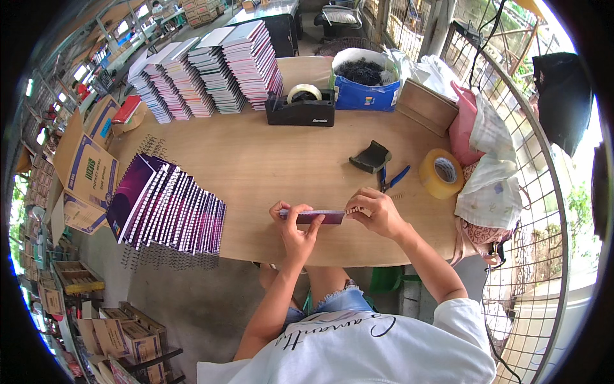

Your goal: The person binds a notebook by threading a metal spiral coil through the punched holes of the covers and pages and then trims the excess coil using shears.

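A small purple notebook (323, 218) stands edge-on over the near part of the table, its pale bound edge upward. My left hand (299, 235) is closed round its left part, thumb in front and fingers behind. At the notebook's right end, my right hand (376, 214) pinches the corner of the bound edge; its fingertips hide what exactly lies between them. Beyond the right hand lie cutting pliers (395, 179) with blue handles, touching or close to a dark curved block (371, 157). A short bit of wire coil (396, 196) rests nearby.
Left of my hands, purple notebooks (169, 208) with loose wire spirals are piled. Taller notebook stacks (252, 64) stand at the back, beside a black tape dispenser (300, 110) and a blue box (364, 96) of black coils. A tape roll (441, 173) and cloth bags (489, 166) sit right.
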Tool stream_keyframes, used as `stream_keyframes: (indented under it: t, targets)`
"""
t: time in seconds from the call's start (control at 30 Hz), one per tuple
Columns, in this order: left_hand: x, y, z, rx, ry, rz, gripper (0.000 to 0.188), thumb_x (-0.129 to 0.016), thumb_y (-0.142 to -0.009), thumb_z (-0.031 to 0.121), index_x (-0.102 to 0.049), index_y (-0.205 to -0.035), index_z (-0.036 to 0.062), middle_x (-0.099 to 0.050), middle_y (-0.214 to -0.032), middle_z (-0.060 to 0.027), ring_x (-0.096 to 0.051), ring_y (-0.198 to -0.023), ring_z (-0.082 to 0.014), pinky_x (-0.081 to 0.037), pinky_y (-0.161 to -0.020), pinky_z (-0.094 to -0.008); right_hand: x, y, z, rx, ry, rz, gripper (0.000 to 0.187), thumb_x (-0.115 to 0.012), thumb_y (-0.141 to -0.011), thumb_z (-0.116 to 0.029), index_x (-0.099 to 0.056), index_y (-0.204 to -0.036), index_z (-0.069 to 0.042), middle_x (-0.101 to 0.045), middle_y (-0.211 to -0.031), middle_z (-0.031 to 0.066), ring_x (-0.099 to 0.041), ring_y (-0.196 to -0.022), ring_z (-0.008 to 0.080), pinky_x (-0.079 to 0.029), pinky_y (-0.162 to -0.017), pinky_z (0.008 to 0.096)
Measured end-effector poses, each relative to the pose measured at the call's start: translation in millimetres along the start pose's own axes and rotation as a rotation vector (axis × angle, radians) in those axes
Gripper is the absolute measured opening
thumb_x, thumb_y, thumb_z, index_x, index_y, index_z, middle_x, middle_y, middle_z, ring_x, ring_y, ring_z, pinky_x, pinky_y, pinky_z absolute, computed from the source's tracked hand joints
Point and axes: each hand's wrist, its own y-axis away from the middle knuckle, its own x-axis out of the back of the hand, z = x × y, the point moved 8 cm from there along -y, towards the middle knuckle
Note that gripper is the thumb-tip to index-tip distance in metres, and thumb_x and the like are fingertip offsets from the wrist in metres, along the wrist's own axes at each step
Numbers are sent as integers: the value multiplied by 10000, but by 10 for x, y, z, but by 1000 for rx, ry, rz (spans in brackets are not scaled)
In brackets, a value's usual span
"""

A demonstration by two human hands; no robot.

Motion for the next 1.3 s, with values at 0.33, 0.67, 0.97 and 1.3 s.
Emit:
stream_keyframes:
  t: [0.33, 0.67, 0.97, 1.3]
  targets:
    - [147, 166, 115, -152, -96, 48, 282, -828, -697, 126, -609, -875, 138, -359, -1072, -134, -404, -1013, -283, -413, -839, -400, 92, 48, -13, -89, -163, -8, 179, -737, -743, -28, -664, -904, -56, -647, -863, 77, -625, -836, 244, -512, -695, 357]
    - [455, 270, 575, -524, -257, 122, 331, -777, -694, 35, -608, -820, 291, -282, -1062, -91, -368, -1035, -261, -357, -997, -498, 336, -8, -555, 104, -195, -130, 230, -711, -737, 36, -677, -947, -53, -651, -871, 75, -626, -823, 263, -515, -697, 355]
    - [394, 312, 431, -363, -152, 114, 282, -789, -690, 66, -640, -829, 261, -299, -1003, -83, -362, -1002, -260, -403, -959, -480, 15, 345, -78, -439, -738, -54, 138, -611, -881, 46, -646, -1011, 14, -681, -928, 79, -628, -845, 117, -516, -713, 258]
    - [389, 306, 544, -395, -99, 112, 313, -772, -673, -5, -640, -803, 247, -288, -978, -72, -374, -972, -238, -396, -969, -464, 217, 295, -306, -219, -383, 9, 167, -691, -804, 28, -675, -963, -18, -684, -939, 81, -653, -820, 201, -529, -697, 311]
